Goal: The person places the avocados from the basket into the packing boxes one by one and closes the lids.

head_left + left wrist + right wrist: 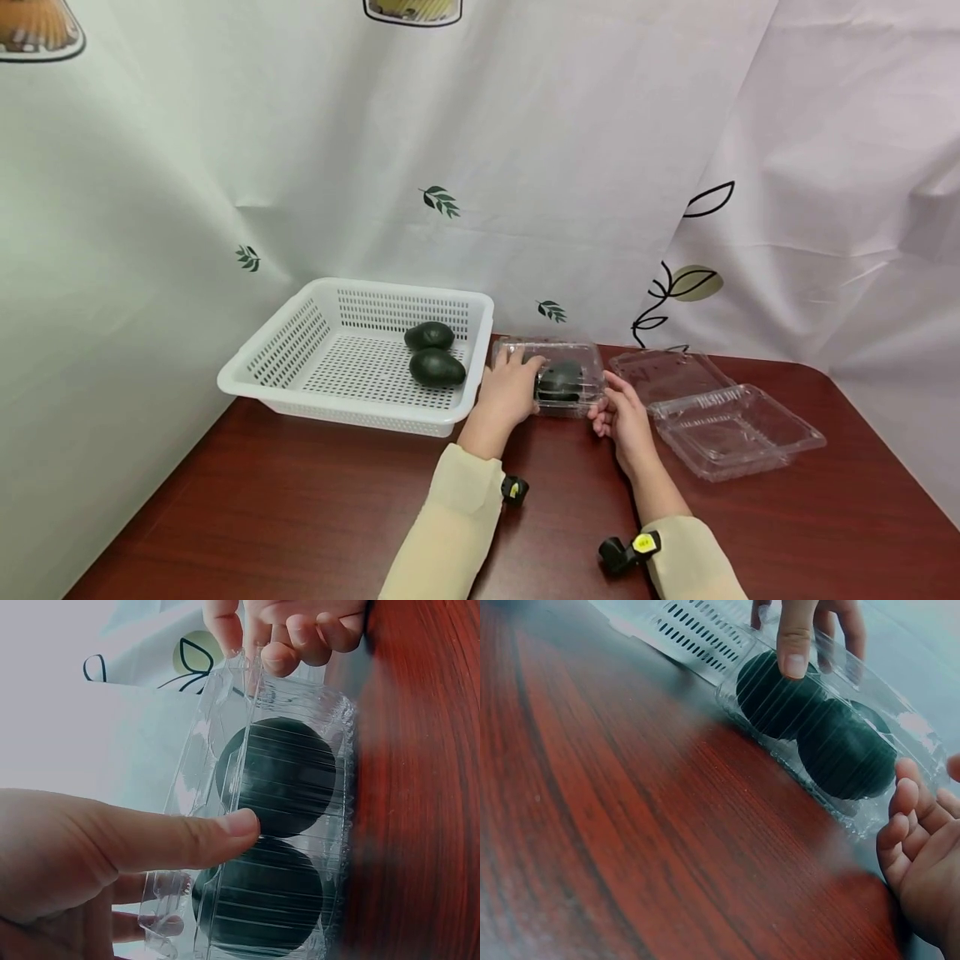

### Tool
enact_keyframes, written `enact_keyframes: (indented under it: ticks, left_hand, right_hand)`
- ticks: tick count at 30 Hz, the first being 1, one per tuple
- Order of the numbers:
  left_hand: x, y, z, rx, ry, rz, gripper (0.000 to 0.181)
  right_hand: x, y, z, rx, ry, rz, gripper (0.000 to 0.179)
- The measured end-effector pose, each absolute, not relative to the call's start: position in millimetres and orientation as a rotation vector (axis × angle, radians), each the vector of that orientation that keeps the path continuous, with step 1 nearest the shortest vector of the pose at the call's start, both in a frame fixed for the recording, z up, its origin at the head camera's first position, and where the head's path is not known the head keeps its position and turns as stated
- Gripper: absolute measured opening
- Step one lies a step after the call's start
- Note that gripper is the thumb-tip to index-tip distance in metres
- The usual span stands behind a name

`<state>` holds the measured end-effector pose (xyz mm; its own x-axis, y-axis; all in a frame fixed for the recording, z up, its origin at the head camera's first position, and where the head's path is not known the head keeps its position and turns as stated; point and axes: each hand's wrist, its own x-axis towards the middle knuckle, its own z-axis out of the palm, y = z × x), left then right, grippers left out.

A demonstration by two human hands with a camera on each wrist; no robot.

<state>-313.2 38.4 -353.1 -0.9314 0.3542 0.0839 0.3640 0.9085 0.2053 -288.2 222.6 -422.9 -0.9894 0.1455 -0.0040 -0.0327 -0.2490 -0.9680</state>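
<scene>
A clear plastic clamshell box (592,354) stands on the table beside the basket, its lid lying over two dark green avocados (277,776). My left hand (512,387) spans the box's left part, thumb at the front rim and the other fingers over the lid. In the left wrist view that thumb (236,825) presses the rim between the avocados. At the right end, my right hand (622,417) pinches the rim's corner between thumb and forefinger. Its other fingers (904,799) curl beside the box's end wall.
A white slotted basket (352,408) on the left holds two more avocados (437,367). To the right lies another clear clamshell box (738,433) with its lid folded back. A white printed cloth (480,167) hangs behind the dark red table (322,483).
</scene>
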Motion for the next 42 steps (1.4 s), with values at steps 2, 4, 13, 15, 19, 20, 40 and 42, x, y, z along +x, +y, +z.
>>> enact_keyframes:
  ticks: [2,4,13,15,19,20,40,42]
  left_hand:
    - [-313.3,38.3,-353.1,-0.57,-3.015,-0.349,0.067]
    - [-313.5,38.5,-353.0,-0.57,-3.005,-0.349,0.066]
    - [-313.3,40.2,-353.0,-0.583,-2.981,-0.269,0.06]
    - [-313.5,40.7,-353.3,-0.581,-2.984,-0.257,0.059]
    - [-313.7,41.2,-353.6,-0.575,-2.99,-0.265,0.058]
    - [-313.7,41.3,-353.5,-0.575,-2.99,-0.272,0.058]
    - [-314.0,39.2,-353.3,-0.555,-2.969,-0.268,0.057]
    - [-314.0,39.5,-353.1,-0.552,-2.969,-0.264,0.057]
  right_hand:
    - [-288.4,222.2,-422.5,-0.149,-1.841,2.398,0.043]
    - [-288.7,222.1,-422.1,-0.163,-1.824,2.41,0.043]
    - [-289.0,224.3,-419.6,-0.19,-1.798,2.482,0.044]
    - [-289.1,224.6,-419.1,-0.205,-1.796,2.495,0.041]
    - [-288.9,225.4,-418.4,-0.223,-1.804,2.506,0.037]
    - [-288.7,225.8,-418.2,-0.225,-1.801,2.515,0.037]
    - [-284.8,232.3,-411.9,-0.146,-1.864,2.826,0.063]
    - [-284.6,230.4,-411.9,-0.173,-1.802,2.842,0.063]
